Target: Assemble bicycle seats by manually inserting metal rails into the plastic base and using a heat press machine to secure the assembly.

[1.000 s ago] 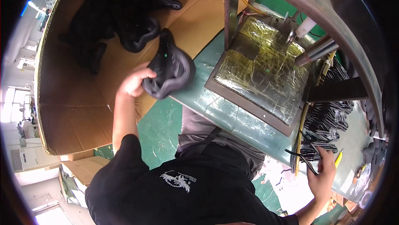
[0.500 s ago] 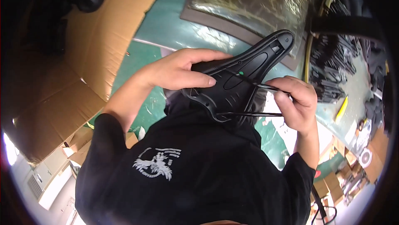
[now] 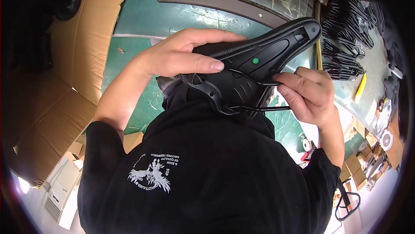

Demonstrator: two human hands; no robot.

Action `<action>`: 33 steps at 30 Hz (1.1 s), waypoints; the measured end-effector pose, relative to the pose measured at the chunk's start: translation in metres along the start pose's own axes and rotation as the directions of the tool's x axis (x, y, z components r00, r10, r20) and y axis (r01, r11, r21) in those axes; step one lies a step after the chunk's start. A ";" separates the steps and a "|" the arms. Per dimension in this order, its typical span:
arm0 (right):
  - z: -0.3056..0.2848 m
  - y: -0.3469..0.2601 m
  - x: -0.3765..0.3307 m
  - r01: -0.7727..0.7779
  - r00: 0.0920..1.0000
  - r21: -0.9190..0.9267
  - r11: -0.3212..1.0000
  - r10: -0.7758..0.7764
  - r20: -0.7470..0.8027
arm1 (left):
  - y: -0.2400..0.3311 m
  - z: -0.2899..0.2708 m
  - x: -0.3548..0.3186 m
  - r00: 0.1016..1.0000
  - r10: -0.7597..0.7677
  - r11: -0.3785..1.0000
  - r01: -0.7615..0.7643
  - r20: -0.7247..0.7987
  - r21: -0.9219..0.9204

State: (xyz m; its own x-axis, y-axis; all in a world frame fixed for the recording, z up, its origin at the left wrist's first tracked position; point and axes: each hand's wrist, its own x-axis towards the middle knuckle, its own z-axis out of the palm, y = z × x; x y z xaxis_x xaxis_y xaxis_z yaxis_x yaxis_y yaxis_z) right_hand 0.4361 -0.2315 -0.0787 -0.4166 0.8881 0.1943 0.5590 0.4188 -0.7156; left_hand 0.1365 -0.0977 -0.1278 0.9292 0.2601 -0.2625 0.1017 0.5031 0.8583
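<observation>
A black saddle [image 3: 270, 50] is in front of the person's torso, underside up, its narrow nose pointing up and right. The left hand [image 3: 179, 57] grips its wide end, thumb on the underside, fingers along the far edge. The right hand [image 3: 310, 98] pinches a bent black rod [image 3: 276, 108], whose two arms reach over the saddle. Beyond lies a green table [image 3: 145, 18]; more black rods [image 3: 343, 63] are bunched at right.

and here's the saddle [image 3: 248, 65], black with one green spot, underside up, narrow nose angled to the upper right! in comes the rail [image 3: 276, 109], thin, black, bent, both legs reaching over the saddle's wider rear half!
</observation>
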 end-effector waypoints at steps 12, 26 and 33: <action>-0.002 0.001 0.005 0.219 0.976 -0.083 0.972 -0.217 0.031 | -0.009 0.001 0.014 0.992 0.116 0.993 -0.118 0.057 0.019; 0.014 0.002 0.034 0.280 0.960 -0.080 0.957 -0.279 0.020 | -0.005 0.006 0.020 0.998 0.028 0.972 -0.039 0.051 0.230; 0.007 0.006 0.048 0.309 0.949 -0.151 0.939 -0.314 -0.005 | 0.001 0.003 0.020 0.993 0.116 0.961 -0.113 0.006 0.253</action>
State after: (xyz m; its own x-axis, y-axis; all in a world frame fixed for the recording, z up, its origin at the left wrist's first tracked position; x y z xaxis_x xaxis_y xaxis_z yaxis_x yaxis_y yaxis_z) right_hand 0.4145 -0.1881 -0.0778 -0.5671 0.7128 0.4126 0.5042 0.6966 -0.5105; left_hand 0.1561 -0.0943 -0.1306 0.9368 0.3116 -0.1590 0.0824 0.2452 0.9660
